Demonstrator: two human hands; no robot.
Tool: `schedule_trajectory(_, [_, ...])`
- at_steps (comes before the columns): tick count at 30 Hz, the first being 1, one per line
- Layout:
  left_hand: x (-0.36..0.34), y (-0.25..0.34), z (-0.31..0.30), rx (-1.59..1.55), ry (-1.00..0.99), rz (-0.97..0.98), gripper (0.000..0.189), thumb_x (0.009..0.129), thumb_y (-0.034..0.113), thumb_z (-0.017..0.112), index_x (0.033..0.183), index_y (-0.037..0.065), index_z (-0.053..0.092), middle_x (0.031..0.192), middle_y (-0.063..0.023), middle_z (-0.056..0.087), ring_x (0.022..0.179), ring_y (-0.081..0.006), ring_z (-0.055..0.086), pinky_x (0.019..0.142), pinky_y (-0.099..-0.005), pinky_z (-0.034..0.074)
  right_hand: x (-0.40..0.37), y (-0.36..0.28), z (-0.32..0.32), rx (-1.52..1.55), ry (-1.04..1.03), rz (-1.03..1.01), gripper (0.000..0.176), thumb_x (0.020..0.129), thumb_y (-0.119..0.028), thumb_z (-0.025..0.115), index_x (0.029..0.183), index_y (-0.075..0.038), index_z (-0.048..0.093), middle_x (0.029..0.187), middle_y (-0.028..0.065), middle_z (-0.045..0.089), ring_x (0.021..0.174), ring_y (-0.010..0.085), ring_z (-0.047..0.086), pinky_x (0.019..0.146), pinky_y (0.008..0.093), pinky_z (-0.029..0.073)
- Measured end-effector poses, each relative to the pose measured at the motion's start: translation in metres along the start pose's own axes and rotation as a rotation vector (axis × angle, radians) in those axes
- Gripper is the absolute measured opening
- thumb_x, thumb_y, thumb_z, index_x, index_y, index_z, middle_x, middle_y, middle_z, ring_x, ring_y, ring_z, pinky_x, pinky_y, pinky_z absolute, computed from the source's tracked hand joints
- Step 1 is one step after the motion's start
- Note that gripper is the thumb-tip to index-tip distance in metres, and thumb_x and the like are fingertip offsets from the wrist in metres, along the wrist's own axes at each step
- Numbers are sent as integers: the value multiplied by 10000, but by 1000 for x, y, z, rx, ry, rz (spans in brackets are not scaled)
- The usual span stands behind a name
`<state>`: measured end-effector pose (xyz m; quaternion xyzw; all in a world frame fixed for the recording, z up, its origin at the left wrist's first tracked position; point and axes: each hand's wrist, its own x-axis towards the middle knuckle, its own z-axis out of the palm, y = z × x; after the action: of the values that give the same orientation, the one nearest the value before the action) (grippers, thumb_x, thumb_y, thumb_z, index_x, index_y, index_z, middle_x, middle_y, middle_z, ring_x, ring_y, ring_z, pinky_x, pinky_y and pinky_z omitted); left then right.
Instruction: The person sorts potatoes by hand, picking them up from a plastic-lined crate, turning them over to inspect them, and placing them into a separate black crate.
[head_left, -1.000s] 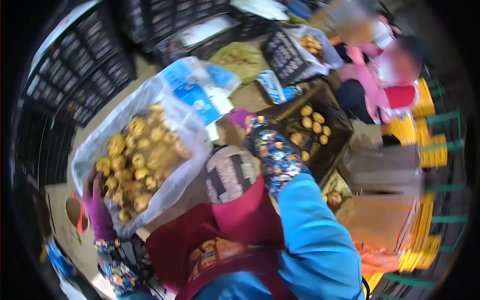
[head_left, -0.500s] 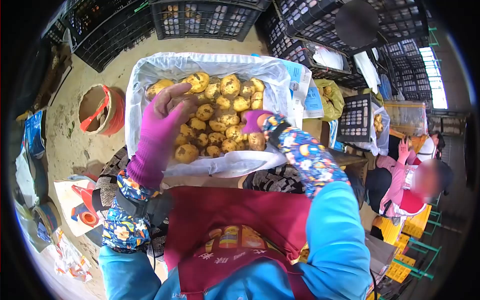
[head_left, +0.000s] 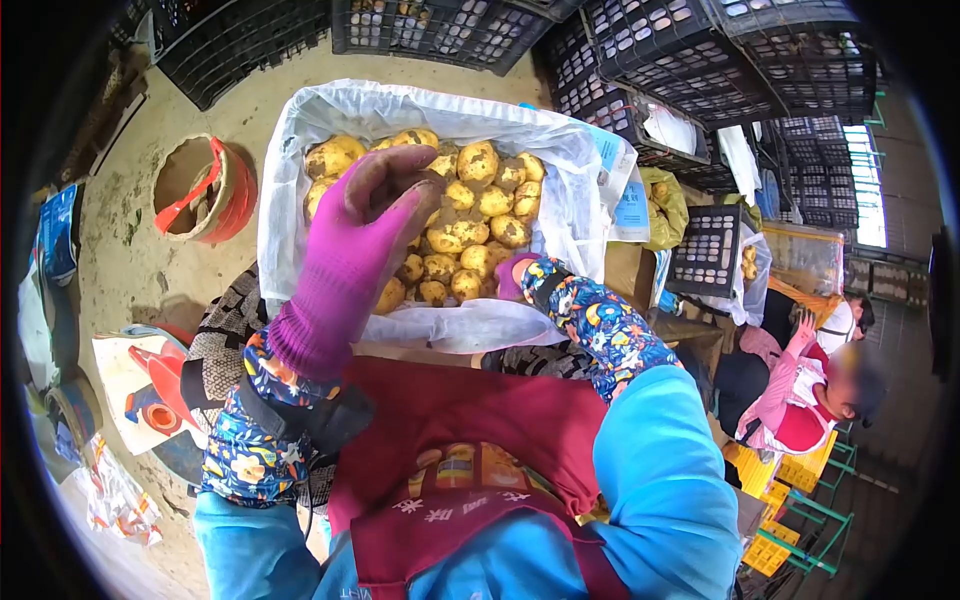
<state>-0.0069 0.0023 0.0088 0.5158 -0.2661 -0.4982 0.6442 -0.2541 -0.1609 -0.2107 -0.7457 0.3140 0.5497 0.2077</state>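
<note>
A crate lined with white plastic film (head_left: pixel 290 200) stands in front of me, holding several soil-smeared yellow potatoes (head_left: pixel 458 236). My left hand (head_left: pixel 378 205), in a purple glove with dirty fingers, is raised over the crate's left half. Its fingers curl with a gap between them and the thumb, and no potato shows in it. Low at the crate's near right corner, beside the potatoes, is my right hand (head_left: pixel 515 277), also in a purple glove. Its fingers are mostly hidden, so I cannot see whether it holds anything.
A red bucket (head_left: pixel 208 192) stands on the floor to the left. Black plastic crates (head_left: pixel 440 35) are stacked along the back and right. A printed carton (head_left: pixel 628 205) and a yellow-green bag (head_left: pixel 664 210) sit right of the lined crate. Another person (head_left: pixel 795 385) sits far right.
My left hand has moved right over the potatoes. My right hand has drawn down toward the crate's near edge. The view has shifted slightly.
</note>
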Motion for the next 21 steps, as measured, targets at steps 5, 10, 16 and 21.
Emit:
schedule_trajectory(5, [9,-17,-2,-25,-53,1,364,942,124,594,1285,17,534,1135,-95,646,1053,-156,612,910,-291,481,-22,54,-12,938,-100,-329,413,853,-323,663,1232,-168,606,1191,82,617,946,228,656,672,364,574])
schedule_trajectory(10, [9,-40,10,241,-238,110,539,873,56,660,1378,86,475,1306,-84,551,1123,-152,572,956,-300,473,-161,11,-81,1696,-135,-634,544,938,-511,468,1265,-82,541,1038,179,689,721,240,712,392,209,414])
schedule_trajectory(16, [15,-34,19,110,-317,38,676,819,31,673,1434,105,404,1356,-48,450,1151,-165,548,953,-321,498,-223,-37,-94,1519,514,-657,712,896,-619,467,1318,-46,481,1103,150,605,842,239,623,575,257,437])
schedule_trajectory(21, [-4,-8,24,-17,-238,-258,614,872,248,601,1437,122,397,1202,-29,560,920,-117,591,733,-232,513,-201,-57,-75,1050,1321,-745,607,871,-343,681,1330,6,491,1296,157,559,1149,251,568,1002,321,428])
